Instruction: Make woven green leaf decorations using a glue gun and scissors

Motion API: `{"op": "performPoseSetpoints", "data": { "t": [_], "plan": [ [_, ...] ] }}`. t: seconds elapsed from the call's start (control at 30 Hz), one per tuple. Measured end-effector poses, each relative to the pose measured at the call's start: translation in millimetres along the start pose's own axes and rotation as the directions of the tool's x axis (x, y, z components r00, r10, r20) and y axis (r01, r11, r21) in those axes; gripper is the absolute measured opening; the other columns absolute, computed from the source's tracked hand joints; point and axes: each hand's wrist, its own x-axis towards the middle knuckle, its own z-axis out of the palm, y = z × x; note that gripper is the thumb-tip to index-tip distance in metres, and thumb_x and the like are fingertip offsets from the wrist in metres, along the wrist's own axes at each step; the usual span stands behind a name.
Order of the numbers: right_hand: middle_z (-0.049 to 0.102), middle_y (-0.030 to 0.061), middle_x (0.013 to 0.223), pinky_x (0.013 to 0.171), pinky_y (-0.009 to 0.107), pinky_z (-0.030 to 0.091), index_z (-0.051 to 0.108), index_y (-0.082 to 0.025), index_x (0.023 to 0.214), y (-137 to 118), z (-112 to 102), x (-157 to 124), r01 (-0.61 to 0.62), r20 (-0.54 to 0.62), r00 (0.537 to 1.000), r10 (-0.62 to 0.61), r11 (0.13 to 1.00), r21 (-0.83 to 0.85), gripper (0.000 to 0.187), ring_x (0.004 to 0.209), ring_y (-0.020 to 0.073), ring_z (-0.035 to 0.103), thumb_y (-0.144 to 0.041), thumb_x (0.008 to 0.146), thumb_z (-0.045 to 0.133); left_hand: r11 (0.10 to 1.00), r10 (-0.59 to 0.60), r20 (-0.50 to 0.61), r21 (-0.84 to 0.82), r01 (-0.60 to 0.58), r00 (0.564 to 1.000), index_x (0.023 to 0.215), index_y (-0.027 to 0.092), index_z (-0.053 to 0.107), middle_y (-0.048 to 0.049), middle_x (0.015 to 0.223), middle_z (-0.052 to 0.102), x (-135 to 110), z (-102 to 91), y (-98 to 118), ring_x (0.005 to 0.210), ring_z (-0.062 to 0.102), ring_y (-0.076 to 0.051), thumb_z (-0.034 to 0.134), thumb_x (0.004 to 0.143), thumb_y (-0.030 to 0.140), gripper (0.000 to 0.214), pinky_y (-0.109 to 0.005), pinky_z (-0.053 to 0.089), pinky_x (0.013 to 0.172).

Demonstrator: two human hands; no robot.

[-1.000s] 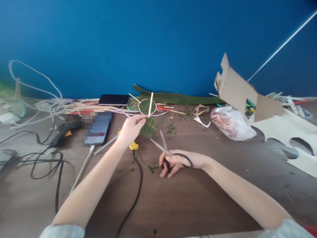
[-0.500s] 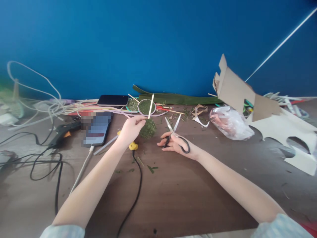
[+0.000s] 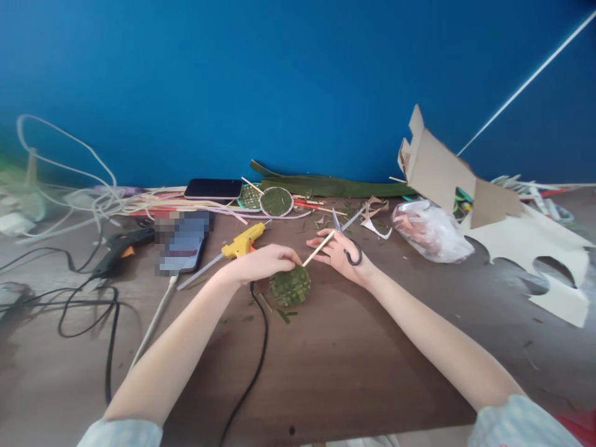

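Observation:
My left hand [image 3: 270, 261] is closed, pinching a round woven green leaf disc [image 3: 289, 287] at its upper edge, where a pale stick [image 3: 319, 248] joins it. The stick slants up and right, its tip in front of my right hand [image 3: 342, 256] near the scissors. Hooked on my right hand are scissors [image 3: 352, 253] with black handles, their blades apart and pointing away from me. Several of that hand's fingers are stretched out around the stick's end; whether they touch it I cannot tell. Just beyond my left hand lies a yellow hot glue gun [image 3: 244, 241].
Behind lie a finished-looking round fan [image 3: 276, 202] and long green leaves [image 3: 335, 185]. Two phones [image 3: 184, 245], a black glue gun [image 3: 121, 244] and tangled cables sit left. A plastic bag [image 3: 431, 233] and cut cardboard [image 3: 447, 164] are on the right.
My left hand has brought the disc nearer and right, and its stick has swung from upright to slanting right. The scissors have turned rightward in my right hand. The yellow glue gun is now uncovered.

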Motion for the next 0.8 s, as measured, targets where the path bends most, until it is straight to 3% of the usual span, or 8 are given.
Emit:
{"op": "performPoseSetpoints", "data": {
  "t": [0.1,0.17,0.23,0.37,0.47,0.6,0.7,0.8],
  "plan": [
    [0.064,0.0004,0.092,0.103,0.039,0.033,0.052,-0.026,0.086,-0.9,-3.0,10.4,0.302,-0.161,0.938,-0.308,0.951,-0.058,0.029,0.107,0.0182,0.056,-0.049,0.071,0.059,0.998,-0.030,-0.046,-0.049,0.027,0.999,0.088,0.016,0.065,-0.0011,0.086,0.065,-1.4,-0.1,2.4,0.080,0.056,-0.016,0.046,0.073,0.030,0.028,-0.025,0.042,0.077],
    [0.064,-0.0006,0.085,0.104,0.037,0.032,0.051,-0.026,0.084,-3.9,-6.8,14.5,0.389,-0.235,0.885,-0.402,0.916,-0.101,0.029,0.104,0.0174,0.058,-0.048,0.070,0.061,0.994,-0.073,-0.114,-0.092,0.063,0.991,0.087,0.016,0.063,-0.0009,0.081,0.064,-1.4,-0.4,2.5,0.075,0.055,-0.015,0.046,0.072,0.030,0.027,-0.025,0.042,0.070],
    [0.064,0.0000,0.081,0.101,0.038,0.035,0.051,-0.025,0.085,-7.0,-7.4,11.9,0.319,-0.214,0.917,-0.336,0.941,-0.111,0.030,0.098,0.0180,0.060,-0.050,0.071,0.060,0.987,-0.126,-0.210,-0.129,0.100,0.970,0.086,0.016,0.062,-0.0004,0.076,0.062,-1.0,-2.1,1.5,0.070,0.054,-0.014,0.045,0.071,0.030,0.027,-0.025,0.042,0.064],
    [0.065,0.0045,0.078,0.086,0.041,0.046,0.053,-0.019,0.088,-6.8,10.5,-13.0,-0.053,0.031,0.998,0.056,0.994,-0.095,0.037,0.086,0.0201,0.065,-0.055,0.077,0.053,0.966,-0.213,-0.362,-0.220,0.139,0.907,0.083,0.016,0.062,0.0005,0.072,0.061,0.2,-11.0,-6.3,0.068,0.055,-0.015,0.047,0.067,0.027,0.024,-0.025,0.042,0.063],
    [0.065,0.0084,0.082,0.077,0.044,0.050,0.054,-0.017,0.094,1.9,35.1,-35.8,-0.318,0.319,0.893,0.318,0.947,-0.055,0.039,0.090,0.0233,0.063,-0.054,0.081,0.050,0.945,-0.235,-0.416,-0.309,0.106,0.879,0.083,0.016,0.063,-0.0001,0.074,0.063,1.3,-19.3,-17.9,0.071,0.057,-0.016,0.050,0.066,0.028,0.025,-0.027,0.043,0.067],
    [0.064,0.0073,0.092,0.086,0.038,0.046,0.056,-0.020,0.095,20.1,59.2,-49.3,-0.442,0.415,0.828,0.378,0.895,0.067,0.035,0.102,0.0210,0.058,-0.052,0.081,0.051,0.926,-0.251,-0.514,-0.374,0.049,0.821,0.081,0.016,0.065,-0.0011,0.080,0.064,1.3,-26.1,-28.4,0.077,0.057,-0.016,0.054,0.063,0.026,0.024,-0.027,0.044,0.071],
    [0.064,0.0061,0.093,0.084,0.038,0.047,0.057,-0.022,0.093,28.5,62.1,-41.3,-0.399,0.339,0.878,0.337,0.908,0.131,0.033,0.102,0.0205,0.057,-0.051,0.078,0.056,0.887,-0.321,-0.522,-0.458,0.058,0.790,0.085,0.016,0.065,-0.0010,0.075,0.062,-0.3,-27.6,-26.2,0.071,0.057,-0.015,0.054,0.063,0.024,0.025,-0.026,0.045,0.065],
    [0.066,0.0047,0.088,0.088,0.038,0.044,0.056,-0.021,0.090,28.7,53.3,-21.8,-0.234,0.223,0.954,0.201,0.964,0.129,0.034,0.098,0.0195,0.060,-0.050,0.073,0.062,0.850,-0.359,-0.510,-0.525,0.047,0.782,0.088,0.016,0.064,-0.0008,0.073,0.060,-2.0,-28.0,-22.0,0.066,0.057,-0.014,0.055,0.063,0.020,0.027,-0.025,0.045,0.058]
  ]
}}
